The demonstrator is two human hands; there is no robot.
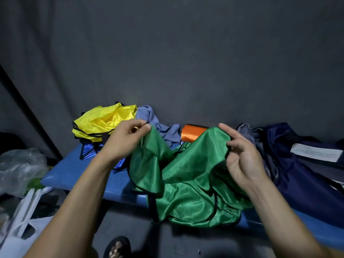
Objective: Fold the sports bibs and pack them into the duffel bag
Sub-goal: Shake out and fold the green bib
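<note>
Two bare hands lift one shiny green mesh sports bib (186,183) off a blue padded bench (74,170): the left hand (126,140), at 11 o'clock of the bib, pinches its black-trimmed edge between thumb and fingertips, while the right hand (240,155), at 1 o'clock, pinches the opposite edge, its other fingers loosely spread. At 7 o'clock, one sandalled foot (117,247) shows on the floor beside one white plastic bag (22,220). Farther off lie one blue bib (89,149), one yellow bib (100,121), one grey-blue cloth (160,125) and one orange roll of fabric (191,133). At 3 o'clock rests one navy duffel bag (301,183).
</note>
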